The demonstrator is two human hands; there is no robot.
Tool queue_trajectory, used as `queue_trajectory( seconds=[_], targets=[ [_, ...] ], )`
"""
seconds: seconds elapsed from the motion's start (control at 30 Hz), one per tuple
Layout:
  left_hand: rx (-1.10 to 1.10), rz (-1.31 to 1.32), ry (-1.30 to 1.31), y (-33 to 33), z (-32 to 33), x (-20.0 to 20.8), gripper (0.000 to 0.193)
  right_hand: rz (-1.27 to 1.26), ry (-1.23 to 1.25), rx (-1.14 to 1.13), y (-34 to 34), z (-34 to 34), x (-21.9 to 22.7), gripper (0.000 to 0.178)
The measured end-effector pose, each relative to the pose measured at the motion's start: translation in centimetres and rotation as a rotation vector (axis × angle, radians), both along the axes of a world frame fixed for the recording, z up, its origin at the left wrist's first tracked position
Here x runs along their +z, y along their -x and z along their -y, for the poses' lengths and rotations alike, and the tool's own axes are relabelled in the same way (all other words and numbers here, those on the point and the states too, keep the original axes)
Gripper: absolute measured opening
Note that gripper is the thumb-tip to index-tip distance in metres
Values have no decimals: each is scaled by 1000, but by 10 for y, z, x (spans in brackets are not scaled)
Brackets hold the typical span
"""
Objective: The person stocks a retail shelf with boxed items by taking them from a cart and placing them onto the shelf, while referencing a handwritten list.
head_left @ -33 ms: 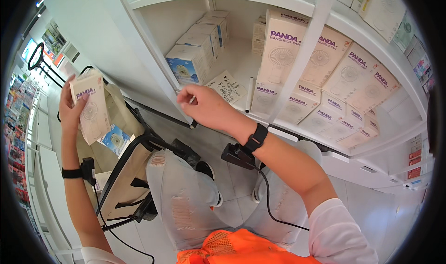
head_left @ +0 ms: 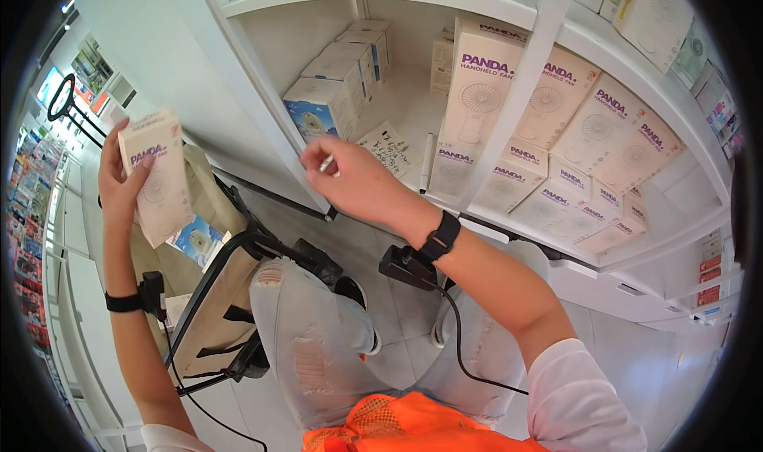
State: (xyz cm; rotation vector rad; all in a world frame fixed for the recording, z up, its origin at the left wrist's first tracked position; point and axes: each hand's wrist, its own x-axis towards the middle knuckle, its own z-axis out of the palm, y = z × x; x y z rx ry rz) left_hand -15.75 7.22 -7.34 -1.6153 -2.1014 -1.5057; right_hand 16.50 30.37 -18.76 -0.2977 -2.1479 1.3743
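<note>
My left hand (head_left: 121,170) is closed on a cream handheld fan box (head_left: 161,183), thumb across its front. It holds the box upright above an open beige cart bag (head_left: 208,186). Just below it, a blue-and-white fan box (head_left: 196,240) lies tilted in the bag. My right hand (head_left: 343,172) hovers in front of the white shelf, fingers curled around a small white thing (head_left: 327,163) too small to identify. Close by on the shelf are a handwritten paper sheet (head_left: 389,150) and a white marker (head_left: 427,162).
Stacked cream handheld fan boxes (head_left: 548,106) fill the shelf's right side. A row of blue-and-white boxes (head_left: 320,108) stands at its left. The white shelf post (head_left: 520,78) crosses in front of the stacks. The cart's black frame (head_left: 208,281) rises beside my left knee.
The fan box in my left hand has risen and tilted slightly. My right hand has turned a little, so the small white thing shows more between its fingers.
</note>
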Motion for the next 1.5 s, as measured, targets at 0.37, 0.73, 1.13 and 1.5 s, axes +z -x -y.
queue_trajectory(
  seconds=[0.37, 0.73, 1.13, 1.5],
  targets=[
    [-375, 300, -135, -186, -151, -50, 100, -130, -393, -236, -44, -4, 74, 74],
    [-545, 158, 40, -187, -184, -113, 130, 271, -801, -351, -36, -22, 37, 85],
    [-188, 372, 110, -184, -234, -174, 97, 633, -1005, -584, 21, -65, 51, 83],
    [-363, 846, 383, -214, -292, -244, 69, 1195, -730, -847, 71, -163, 25, 60]
  ],
)
